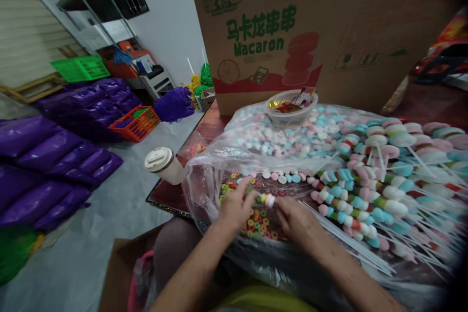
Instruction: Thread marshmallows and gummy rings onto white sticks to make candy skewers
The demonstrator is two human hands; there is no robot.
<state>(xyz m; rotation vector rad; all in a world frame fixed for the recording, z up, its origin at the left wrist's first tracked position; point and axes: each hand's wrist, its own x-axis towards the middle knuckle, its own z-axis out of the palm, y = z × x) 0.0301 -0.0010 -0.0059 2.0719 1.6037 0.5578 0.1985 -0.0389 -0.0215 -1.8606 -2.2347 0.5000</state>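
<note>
A short candy skewer [269, 200] with yellow, white and pink pieces spans the gap between my hands. My right hand [297, 218] is closed on its right end, and the stick itself is hidden by the fingers. My left hand [237, 208] has its fingers pinched at the left end, beside a greenish piece; the fingertips are slightly blurred. Below and around both hands lie loose ring-shaped candies [258, 222] in red, yellow, green and orange. Just beyond, a row of pink, white and blue marshmallow candies [282, 179] lies on the plastic sheet [204, 170].
Finished-looking candy skewers [387, 204] are heaped at the right, near loose white sticks [351, 243]. Behind stand a plastic bowl [290, 117] of wrappers and a big cardboard box [263, 73]. A lidded cup [164, 165] stands at the table's left edge. Purple bags [47, 165] cover the floor.
</note>
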